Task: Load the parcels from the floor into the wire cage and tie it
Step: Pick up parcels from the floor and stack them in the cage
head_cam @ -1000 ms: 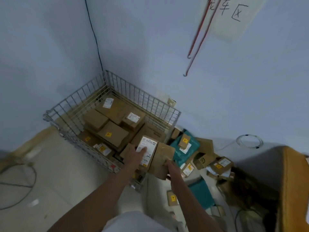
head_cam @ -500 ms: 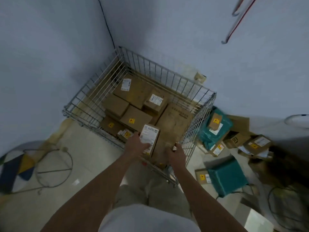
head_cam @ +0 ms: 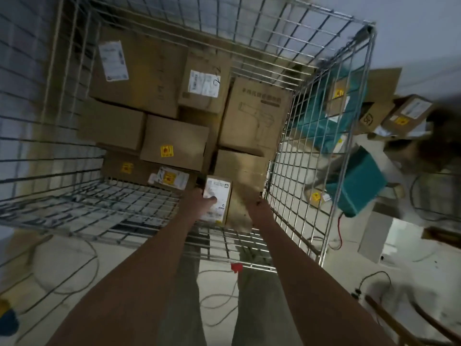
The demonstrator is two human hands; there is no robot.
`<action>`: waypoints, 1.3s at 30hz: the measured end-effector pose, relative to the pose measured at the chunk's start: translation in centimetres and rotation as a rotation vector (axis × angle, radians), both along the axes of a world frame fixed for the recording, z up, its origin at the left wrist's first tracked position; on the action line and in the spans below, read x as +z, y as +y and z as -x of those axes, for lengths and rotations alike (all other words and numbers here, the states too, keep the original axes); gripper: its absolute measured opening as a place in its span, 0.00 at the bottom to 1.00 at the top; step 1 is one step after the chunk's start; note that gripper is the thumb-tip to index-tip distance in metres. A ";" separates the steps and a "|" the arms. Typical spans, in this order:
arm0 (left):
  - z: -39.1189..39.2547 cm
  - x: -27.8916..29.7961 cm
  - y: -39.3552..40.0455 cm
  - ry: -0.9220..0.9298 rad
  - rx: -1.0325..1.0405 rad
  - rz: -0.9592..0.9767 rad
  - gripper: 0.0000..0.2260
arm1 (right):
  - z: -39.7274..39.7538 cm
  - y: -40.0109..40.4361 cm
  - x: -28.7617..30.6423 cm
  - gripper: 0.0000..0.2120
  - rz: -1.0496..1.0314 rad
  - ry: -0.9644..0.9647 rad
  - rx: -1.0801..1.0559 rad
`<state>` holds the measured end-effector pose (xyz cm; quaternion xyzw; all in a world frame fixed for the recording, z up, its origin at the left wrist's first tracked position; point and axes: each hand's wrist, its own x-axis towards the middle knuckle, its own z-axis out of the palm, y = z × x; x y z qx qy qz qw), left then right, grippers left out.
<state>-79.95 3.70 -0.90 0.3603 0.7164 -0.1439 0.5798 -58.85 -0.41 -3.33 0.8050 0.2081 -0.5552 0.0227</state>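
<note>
The wire cage (head_cam: 321,156) fills the upper view, with several brown cardboard parcels stacked inside. My left hand (head_cam: 199,203) grips a small box with a white label (head_cam: 219,196) over the cage's near right corner. Beside it, my right hand (head_cam: 257,206) holds a larger plain brown box (head_cam: 240,176) from its near end. Both boxes are inside the cage, low over the stack. On the floor to the right of the cage lie more parcels, among them a teal bag (head_cam: 354,186) and a labelled brown box (head_cam: 406,113).
The cage stands in a wall corner. Loose cables (head_cam: 82,275) lie on the floor near my legs. A red tag (head_cam: 236,267) hangs on the cage's near lower bar. Wooden sticks (head_cam: 404,320) lie at bottom right.
I have stepped up to the cage and lean over it. Both hands have carried the two boxes down inside the near right corner.
</note>
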 end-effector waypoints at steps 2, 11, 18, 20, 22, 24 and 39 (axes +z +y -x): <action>-0.3 -2.9 -0.8 -0.017 0.029 0.056 0.30 | 0.3 -1.1 -5.0 0.36 0.026 -0.011 0.003; -2.8 -16.5 -3.1 -0.067 1.146 0.170 0.23 | 1.6 2.5 -8.4 0.29 -0.051 -0.109 0.537; -5.8 -14.2 -2.8 -0.048 1.184 0.201 0.46 | -0.5 5.6 -9.8 0.44 -0.208 0.001 0.696; -6.0 -13.1 -2.8 -0.079 1.249 0.135 0.30 | -0.6 5.3 -10.2 0.44 -0.198 -0.063 0.881; -5.8 -13.0 -3.3 -0.107 1.264 0.141 0.30 | -0.5 4.2 -10.8 0.43 -0.278 -0.144 0.926; -5.2 -14.4 -4.0 -0.061 1.206 0.141 0.40 | -0.3 3.2 -11.5 0.44 -0.360 -0.137 0.870; -3.0 -13.3 -4.7 -0.131 1.308 0.111 0.23 | -7.1 0.8 -10.5 0.42 -0.158 -0.196 1.213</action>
